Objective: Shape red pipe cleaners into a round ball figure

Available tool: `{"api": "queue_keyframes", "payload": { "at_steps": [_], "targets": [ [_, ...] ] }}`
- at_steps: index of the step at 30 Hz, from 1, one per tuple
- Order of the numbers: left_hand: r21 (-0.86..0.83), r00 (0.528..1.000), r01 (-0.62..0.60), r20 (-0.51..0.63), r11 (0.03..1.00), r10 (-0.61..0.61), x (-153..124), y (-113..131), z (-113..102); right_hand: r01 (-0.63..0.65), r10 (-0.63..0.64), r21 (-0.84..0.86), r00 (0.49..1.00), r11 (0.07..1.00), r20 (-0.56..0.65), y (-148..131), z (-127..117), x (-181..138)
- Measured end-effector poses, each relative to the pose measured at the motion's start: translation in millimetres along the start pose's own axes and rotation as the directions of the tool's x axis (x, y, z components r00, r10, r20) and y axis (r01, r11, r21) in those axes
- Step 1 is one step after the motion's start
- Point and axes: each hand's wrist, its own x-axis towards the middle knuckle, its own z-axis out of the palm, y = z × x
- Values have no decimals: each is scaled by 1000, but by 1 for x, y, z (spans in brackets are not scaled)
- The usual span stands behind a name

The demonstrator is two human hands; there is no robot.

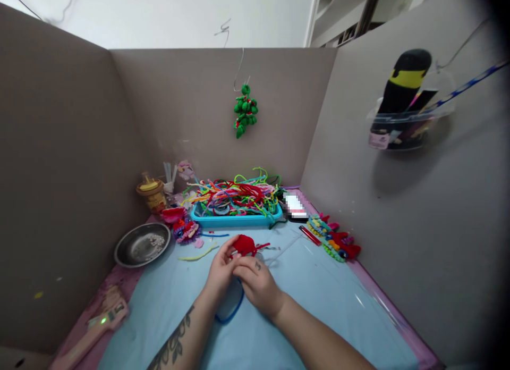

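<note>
A red fuzzy chenille piece (244,245), rounded with short ends sticking out to the right, is held in my left hand (221,269). My right hand (258,285) is closed in a pinch just below it, its fingertips meeting the left fingers. From between the hands a blue pipe cleaner (231,318) loops down toward the table and seems to run up into the right fingertips. The fingers hide where it meets the red piece. A yellow pipe cleaner (199,254) lies to the left of my hands.
A blue tray (235,220) heaped with pipe cleaners stands behind. Left are a metal bowl (142,246), a purple-red chenille figure (186,230) and a pink glue gun (103,322). Right are a phone (295,206) and colourful chenille pieces (334,240). Grey panels (223,115) enclose the table.
</note>
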Motion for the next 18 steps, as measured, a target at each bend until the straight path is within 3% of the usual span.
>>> {"api": "queue_keyframes", "payload": {
  "at_steps": [3,7,8,11,13,15,18],
  "targets": [
    [-28,1000,-28,-10,999,28,5,-6,-5,89,-90,102,996,991,4,-8,-4,2],
    [21,996,-49,-80,999,51,9,-9,-10,174,-202,215,973,961,113,-13,-14,2],
    [16,995,-48,-87,999,49,10,-9,-11,184,-206,225,975,957,80,-11,-17,1],
    [-29,995,-46,-93,999,43,9,-6,-12,-7,17,127,997,992,-73,3,-23,-1],
    [-38,994,-44,-106,998,40,8,-4,-11,-221,225,42,956,974,-190,16,-25,-1],
    [-38,993,-35,-113,999,30,6,-2,-9,-345,347,45,918,938,-194,27,-25,0],
    [-45,993,-34,-118,998,28,6,1,-7,-381,393,109,911,918,-122,33,-23,2]
  ]
}}
